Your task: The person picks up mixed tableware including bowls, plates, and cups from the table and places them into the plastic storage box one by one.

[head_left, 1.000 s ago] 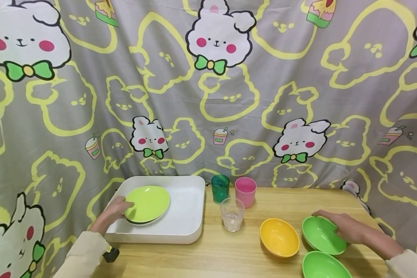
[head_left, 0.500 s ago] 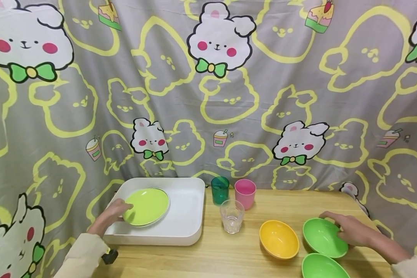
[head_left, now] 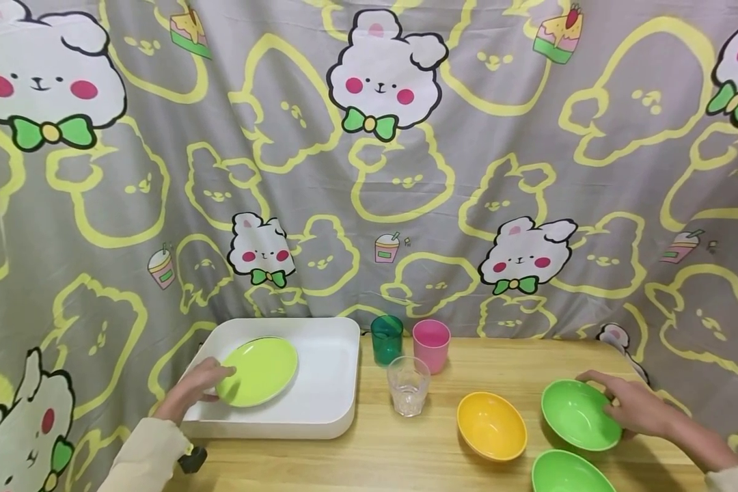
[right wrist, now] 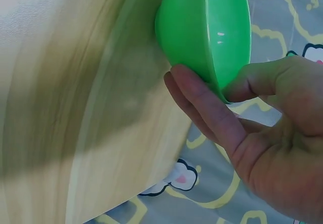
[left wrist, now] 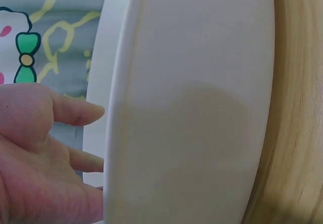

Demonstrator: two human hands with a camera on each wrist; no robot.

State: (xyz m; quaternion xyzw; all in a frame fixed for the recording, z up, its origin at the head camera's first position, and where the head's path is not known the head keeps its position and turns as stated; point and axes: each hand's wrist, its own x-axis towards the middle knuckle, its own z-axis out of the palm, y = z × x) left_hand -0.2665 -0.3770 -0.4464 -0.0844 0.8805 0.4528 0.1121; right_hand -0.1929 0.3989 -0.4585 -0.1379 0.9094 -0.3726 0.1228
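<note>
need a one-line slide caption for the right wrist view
The right hand pinches the rim of a green bowl between thumb and fingers at a wood-grain table, a patterned curtain beyond.

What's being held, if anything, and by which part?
The right grip pinches a green bowl by its rim; the left grip is at the plate, its hold unclear.

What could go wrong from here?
The right hand pinches the far green bowl by one edge, so it could tip or slip. The near green bowl and the orange bowl sit close by; a low sideways move might knock them.
</note>
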